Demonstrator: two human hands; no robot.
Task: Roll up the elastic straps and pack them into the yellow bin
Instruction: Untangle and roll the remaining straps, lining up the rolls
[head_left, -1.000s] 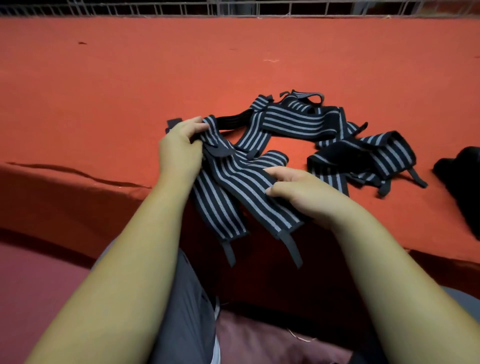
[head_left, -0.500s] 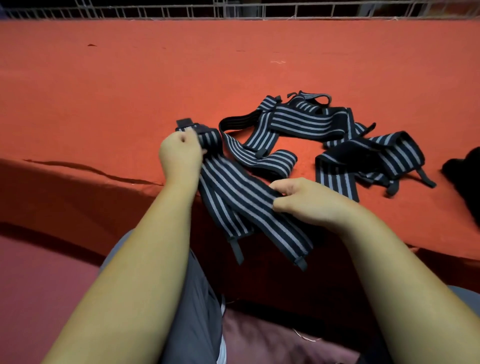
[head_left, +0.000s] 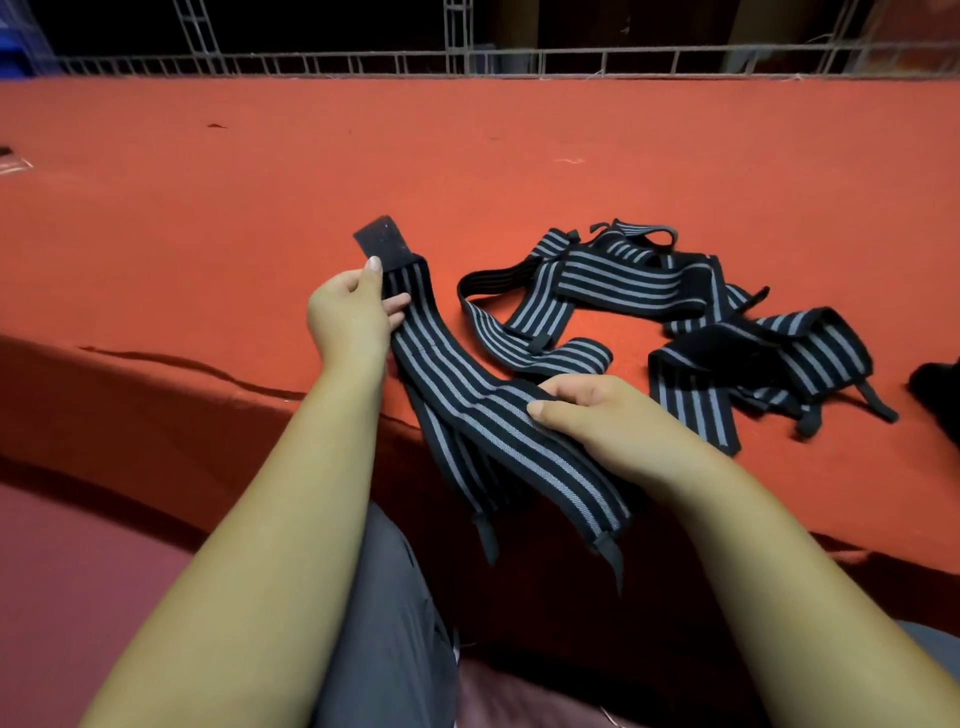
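Two bare hands hold one black elastic strap with grey stripes (head_left: 467, 395) across the edge of the red cloth-covered table (head_left: 208, 208). I see the left hand (head_left: 350, 317) pinching it just below its black end patch (head_left: 382, 241), and the right hand (head_left: 597, 415) closed around its middle (the ends hang off the table edge). More striped straps (head_left: 649, 291) lie tangled beside it.

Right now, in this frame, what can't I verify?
- Yellow bin: nowhere in the head view.
- Black object: cut off by the right edge, so unidentifiable.
- Strap pile: overlapping, count unclear.
- Held strap: the right hand and left hand cover parts; a second strap hangs half hidden beneath.
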